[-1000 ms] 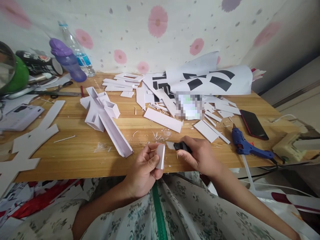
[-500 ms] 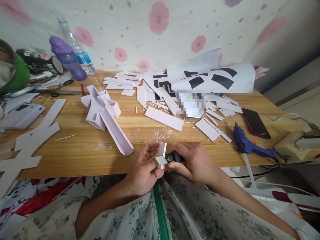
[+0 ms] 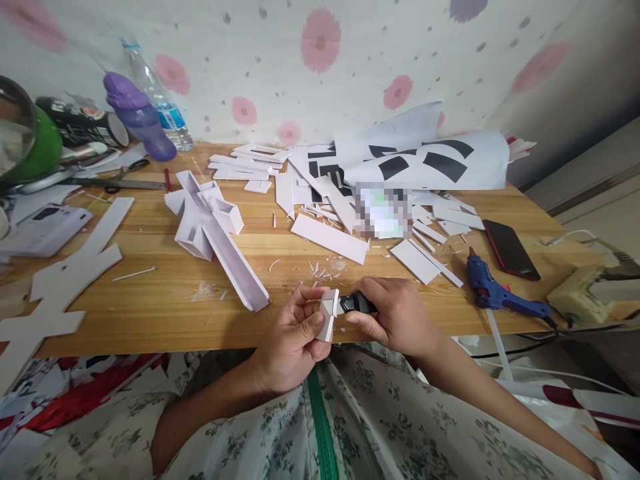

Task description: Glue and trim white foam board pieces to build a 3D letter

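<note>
My left hand [image 3: 293,337] pinches a small white foam-board piece [image 3: 329,313] at the near edge of the wooden table [image 3: 150,313]. My right hand [image 3: 397,313] grips a black-handled utility knife [image 3: 356,304], its blade against the top of the piece. Both hands meet over my lap, just in front of the table edge. White slivers and shavings [image 3: 320,270] lie on the wood right behind them.
A white foam-board channel model [image 3: 215,233] lies centre-left, a large flat cut-out [image 3: 60,280] at the left. Strips and printed sheets [image 3: 415,163] pile at the back. A blue glue gun [image 3: 493,293], a phone [image 3: 510,248], bottles [image 3: 145,107] and scissors [image 3: 115,180] sit around.
The knife has come in from the right to meet the foam piece, and the blade now presses at its top. My left hand has turned the piece a little.
</note>
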Available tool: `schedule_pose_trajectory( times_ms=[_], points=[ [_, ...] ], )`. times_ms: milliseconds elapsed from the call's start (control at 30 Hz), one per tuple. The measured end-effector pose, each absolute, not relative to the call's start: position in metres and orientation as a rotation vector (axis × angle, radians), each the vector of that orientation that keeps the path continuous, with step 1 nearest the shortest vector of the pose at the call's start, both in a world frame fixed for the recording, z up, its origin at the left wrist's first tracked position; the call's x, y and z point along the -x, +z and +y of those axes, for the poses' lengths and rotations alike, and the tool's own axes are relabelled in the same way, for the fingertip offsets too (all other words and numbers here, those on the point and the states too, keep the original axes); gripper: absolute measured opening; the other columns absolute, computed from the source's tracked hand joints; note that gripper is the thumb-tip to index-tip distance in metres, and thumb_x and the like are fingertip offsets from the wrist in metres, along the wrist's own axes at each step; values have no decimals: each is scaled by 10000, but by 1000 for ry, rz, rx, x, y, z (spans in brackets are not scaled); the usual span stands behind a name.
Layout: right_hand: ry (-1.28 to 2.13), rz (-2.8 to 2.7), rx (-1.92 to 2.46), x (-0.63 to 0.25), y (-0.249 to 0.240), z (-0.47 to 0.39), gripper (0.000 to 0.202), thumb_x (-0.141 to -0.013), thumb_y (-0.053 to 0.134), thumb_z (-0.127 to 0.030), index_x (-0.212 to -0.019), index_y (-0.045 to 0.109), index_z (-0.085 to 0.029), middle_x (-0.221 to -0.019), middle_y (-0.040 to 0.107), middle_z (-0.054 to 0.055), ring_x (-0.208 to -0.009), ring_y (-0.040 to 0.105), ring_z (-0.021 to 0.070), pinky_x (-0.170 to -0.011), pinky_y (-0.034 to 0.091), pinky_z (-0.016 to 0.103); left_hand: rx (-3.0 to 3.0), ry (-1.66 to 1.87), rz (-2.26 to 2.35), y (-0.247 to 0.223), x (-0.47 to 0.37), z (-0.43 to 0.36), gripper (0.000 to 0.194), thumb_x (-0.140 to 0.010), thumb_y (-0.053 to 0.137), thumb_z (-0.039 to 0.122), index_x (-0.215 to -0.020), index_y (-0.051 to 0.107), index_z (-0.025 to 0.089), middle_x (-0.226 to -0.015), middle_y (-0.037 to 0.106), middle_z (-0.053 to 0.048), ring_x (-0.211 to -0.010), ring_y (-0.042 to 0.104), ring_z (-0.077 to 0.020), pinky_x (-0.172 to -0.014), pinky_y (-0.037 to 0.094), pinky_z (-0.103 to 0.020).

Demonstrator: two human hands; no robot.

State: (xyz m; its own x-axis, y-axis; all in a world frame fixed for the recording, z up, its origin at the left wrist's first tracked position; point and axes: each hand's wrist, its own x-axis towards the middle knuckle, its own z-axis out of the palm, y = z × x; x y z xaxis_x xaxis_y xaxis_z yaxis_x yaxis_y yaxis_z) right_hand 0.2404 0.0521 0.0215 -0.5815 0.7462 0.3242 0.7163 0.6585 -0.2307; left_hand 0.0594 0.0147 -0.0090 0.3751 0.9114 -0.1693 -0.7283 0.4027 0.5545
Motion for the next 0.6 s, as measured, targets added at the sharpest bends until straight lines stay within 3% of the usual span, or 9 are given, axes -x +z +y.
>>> schedule_pose_trajectory(
  times_ms=[167, 400, 600],
  points=[
    [88, -2483, 1164, -242, 19, 54, 483, -916, 315, -564, -715, 517, -174, -555, 549, 21, -490, 488, 146, -497, 232, 246, -402, 1070, 499, -9, -59, 16, 343, -669, 788, 266, -933, 580, 199, -560, 526, 75, -371, 390, -16, -381, 269, -147],
    [149, -2420, 1383, -257, 17, 63, 508, -889, 309, -625, -718, 500, -186, -550, 531, 19, -480, 464, 148, -492, 259, 246, -401, 1032, 453, -12, -59, 15, 324, -684, 777, 275, -941, 588, 216, -525, 499, 81, -357, 359, -16, -369, 233, -145],
    [606, -2246, 1314, -257, 24, 61, 434, -858, 448, -583, -856, 563, -165, -633, 559, 12, -549, 491, 140, -523, 345, 249, -293, 966, 511, -2, -57, 18, 296, -690, 749, 207, -942, 592, 197, -496, 487, 78, -357, 316, -4, -362, 206, -129]
  ],
)
